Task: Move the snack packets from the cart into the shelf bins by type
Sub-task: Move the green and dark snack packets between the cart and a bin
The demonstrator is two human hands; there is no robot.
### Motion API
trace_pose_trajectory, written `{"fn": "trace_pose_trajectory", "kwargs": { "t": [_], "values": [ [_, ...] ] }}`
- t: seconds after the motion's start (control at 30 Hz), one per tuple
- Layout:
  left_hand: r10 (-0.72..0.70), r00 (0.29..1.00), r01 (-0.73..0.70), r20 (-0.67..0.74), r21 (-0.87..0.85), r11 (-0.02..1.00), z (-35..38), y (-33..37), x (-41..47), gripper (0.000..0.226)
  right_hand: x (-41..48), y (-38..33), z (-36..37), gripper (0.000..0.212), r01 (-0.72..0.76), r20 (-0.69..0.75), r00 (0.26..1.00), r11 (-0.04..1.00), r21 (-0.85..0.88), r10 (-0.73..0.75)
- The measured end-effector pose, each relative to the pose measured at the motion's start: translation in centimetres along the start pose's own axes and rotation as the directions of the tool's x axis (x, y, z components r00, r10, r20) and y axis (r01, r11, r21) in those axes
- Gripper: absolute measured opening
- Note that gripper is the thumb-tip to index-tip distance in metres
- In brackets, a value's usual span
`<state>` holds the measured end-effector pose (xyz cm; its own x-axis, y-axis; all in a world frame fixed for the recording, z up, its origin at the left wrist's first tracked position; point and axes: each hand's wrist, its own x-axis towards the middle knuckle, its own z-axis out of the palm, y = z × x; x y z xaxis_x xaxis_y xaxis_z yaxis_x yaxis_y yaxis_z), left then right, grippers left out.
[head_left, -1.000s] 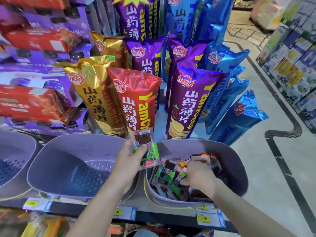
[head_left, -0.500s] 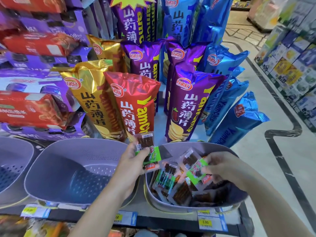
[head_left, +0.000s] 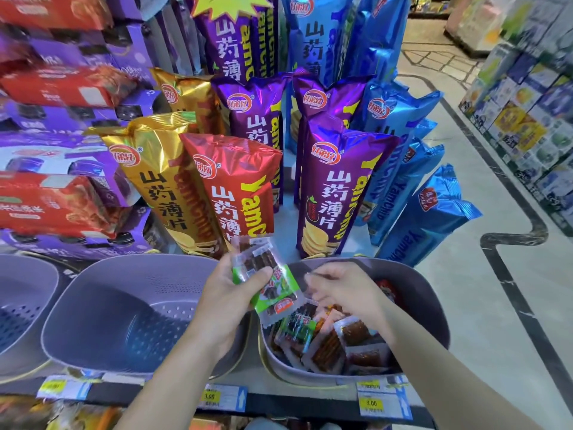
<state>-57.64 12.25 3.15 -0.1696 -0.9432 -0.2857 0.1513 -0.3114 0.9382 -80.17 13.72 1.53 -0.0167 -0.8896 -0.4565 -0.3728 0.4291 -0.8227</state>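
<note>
We're pinching packets [head_left: 268, 276] in left hand [head_left: 228, 294] at the bin's [head_left: 431, 318] left rim. Likely light, floppy, slick film, so we're gripping mid-stack. Right hand [head_left: 344, 290] hovering over bin, grip unclear.

The bins [head_left: 102, 305] are matt grey-lilac plastic, smooth on the walls and pierced with small holes in the bottom. The packets [head_left: 328, 346] are glossy clear plastic film with crimped edges. The chip bags [head_left: 235, 187] are shiny, creased metallic foil. The price tags [head_left: 372, 401] look like paper behind clear plastic. The floor [head_left: 465, 321] is smooth polished stone or tile.
</note>
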Motion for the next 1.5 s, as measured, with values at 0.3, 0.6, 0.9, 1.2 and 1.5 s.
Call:
{"fn": "trace_pose_trajectory", "kwargs": {
  "t": [0.3,0.6,0.9,1.2,1.5],
  "values": [
    [-0.032,0.997,0.025,-0.07,-0.093,0.995,-1.2,0.0,-0.1,0.033,4.3,3.6,3.8,0.054,0.012,-0.002,0.999,0.382,-0.924,-0.038],
    [-0.049,0.998,0.043,-0.048,-0.127,0.991,-1.1,0.0,0.0,0.031,3.7,3.6,3.1,0.031,-0.036,-0.069,0.997,0.622,-0.783,-0.029],
    [-0.033,0.999,0.032,-0.02,-0.06,0.998,-0.6,0.0,0.2,0.039,1.9,3.6,-1.2,0.015,0.011,-0.12,0.992,0.954,-0.299,-0.049],
    [-0.02,0.994,0.011,-0.104,-0.085,0.996,-0.5,-0.2,-1.5,0.033,-3.6,1.9,-7.1,0.01,0.18,-0.277,0.94,0.98,-0.088,-0.198],
    [0.038,0.933,-0.082,-0.357,-0.108,0.991,-3.1,-0.4,-7.4,0.033,-3.6,-0.9,-5.2,0.015,0.331,-0.057,0.944,0.938,0.104,-0.326]
  ]
}}
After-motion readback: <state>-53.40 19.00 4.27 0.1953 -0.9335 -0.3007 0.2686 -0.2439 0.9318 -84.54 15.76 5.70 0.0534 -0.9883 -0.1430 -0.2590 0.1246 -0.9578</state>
